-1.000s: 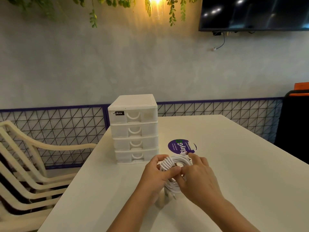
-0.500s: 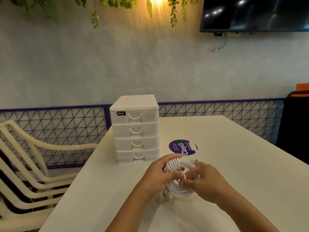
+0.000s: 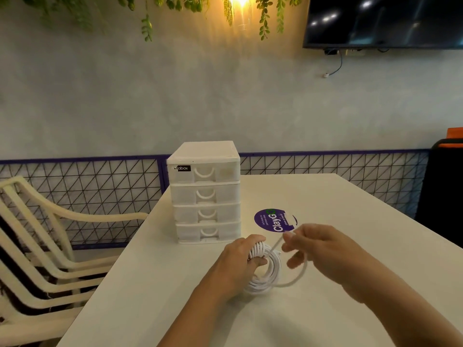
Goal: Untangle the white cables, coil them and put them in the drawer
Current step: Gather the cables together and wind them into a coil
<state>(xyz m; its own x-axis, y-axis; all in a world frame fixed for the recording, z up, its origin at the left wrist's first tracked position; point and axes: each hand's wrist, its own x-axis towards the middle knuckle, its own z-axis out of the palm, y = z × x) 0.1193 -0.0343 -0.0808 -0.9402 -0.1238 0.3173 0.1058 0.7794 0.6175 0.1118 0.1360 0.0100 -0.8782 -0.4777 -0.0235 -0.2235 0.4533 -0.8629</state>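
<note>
A coiled white cable point(image 3: 265, 274) hangs just above the white table point(image 3: 350, 221). My left hand point(image 3: 240, 259) grips the top of the coil, fingers curled round the bundled loops. My right hand point(image 3: 323, 249) pinches the cable's loose end and holds it up and to the right, so one loop swings wide beside the coil. A white four-drawer unit point(image 3: 204, 192) stands just behind the hands, all of its drawers closed.
A round purple sticker point(image 3: 271, 220) lies on the table right of the drawer unit. Stacked cream plastic chairs point(image 3: 50, 246) stand left of the table. A wire-mesh railing point(image 3: 75, 191) and a grey wall run behind, with a dark chair at the far right.
My right hand has drawn away from the coil, up and to the right, pulling the cable's end out into a wide loop. My left hand keeps its grip on the coil.
</note>
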